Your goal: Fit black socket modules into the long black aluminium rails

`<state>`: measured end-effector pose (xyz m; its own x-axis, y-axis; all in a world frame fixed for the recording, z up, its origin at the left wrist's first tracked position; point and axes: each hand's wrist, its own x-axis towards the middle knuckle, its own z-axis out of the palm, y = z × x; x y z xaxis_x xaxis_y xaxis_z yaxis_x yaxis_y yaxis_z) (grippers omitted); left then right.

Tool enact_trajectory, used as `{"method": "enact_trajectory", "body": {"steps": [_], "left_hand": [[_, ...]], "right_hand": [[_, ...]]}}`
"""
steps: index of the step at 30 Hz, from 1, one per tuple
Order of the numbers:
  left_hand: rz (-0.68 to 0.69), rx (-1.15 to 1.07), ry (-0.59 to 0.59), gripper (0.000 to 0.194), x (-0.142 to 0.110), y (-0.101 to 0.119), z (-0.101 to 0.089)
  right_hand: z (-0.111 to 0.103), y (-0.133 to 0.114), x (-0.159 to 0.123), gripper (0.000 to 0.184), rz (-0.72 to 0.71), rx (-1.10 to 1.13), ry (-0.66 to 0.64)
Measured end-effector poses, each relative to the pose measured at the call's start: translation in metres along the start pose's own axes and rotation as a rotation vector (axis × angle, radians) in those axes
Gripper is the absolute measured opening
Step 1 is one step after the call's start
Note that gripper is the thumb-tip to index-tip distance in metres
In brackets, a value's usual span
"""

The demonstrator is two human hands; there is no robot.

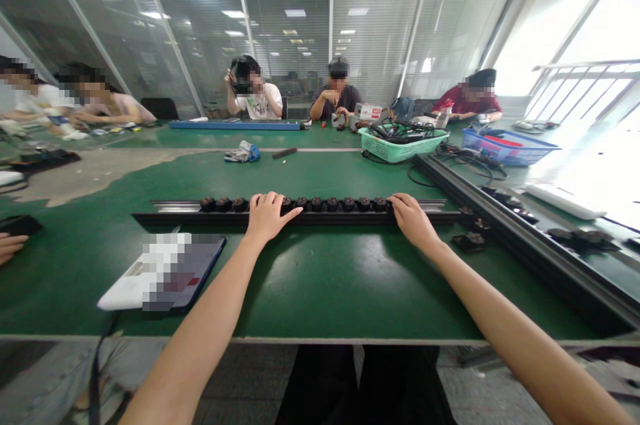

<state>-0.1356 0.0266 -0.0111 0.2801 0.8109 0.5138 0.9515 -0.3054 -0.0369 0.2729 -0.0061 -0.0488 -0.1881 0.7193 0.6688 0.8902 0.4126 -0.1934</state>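
Note:
A long black rail [165, 218] lies across the green table [320, 285] in front of me, with a row of several small black round parts [340, 203] along its top. My left hand [267, 215] rests on the rail near its middle, fingers curled over the parts. My right hand [413, 218] lies at the right end of the row, fingers bent onto the rail. Whether either hand pinches a part is hidden.
A white and dark tablet-like device [165, 272] lies at my left. A second long black rail [525, 232] runs along the right. A green basket [400, 142] of cables and a blue tray [505, 145] stand farther back. Several people sit around the table. Another person's hand [10, 245] shows at the left edge.

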Motion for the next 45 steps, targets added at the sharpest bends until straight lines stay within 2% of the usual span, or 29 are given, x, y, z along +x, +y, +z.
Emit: {"method": "enact_trajectory", "body": {"steps": [33, 45], "left_hand": [[0.009, -0.024, 0.013, 0.074, 0.0003, -0.0007, 0.0027], [0.006, -0.012, 0.003, 0.074, 0.0002, -0.0015, 0.0033]], "right_hand": [[-0.0012, -0.0018, -0.0012, 0.045, 0.056, -0.02, -0.039], [-0.0087, -0.0043, 0.0022, 0.04, 0.062, 0.084, -0.009]]}}
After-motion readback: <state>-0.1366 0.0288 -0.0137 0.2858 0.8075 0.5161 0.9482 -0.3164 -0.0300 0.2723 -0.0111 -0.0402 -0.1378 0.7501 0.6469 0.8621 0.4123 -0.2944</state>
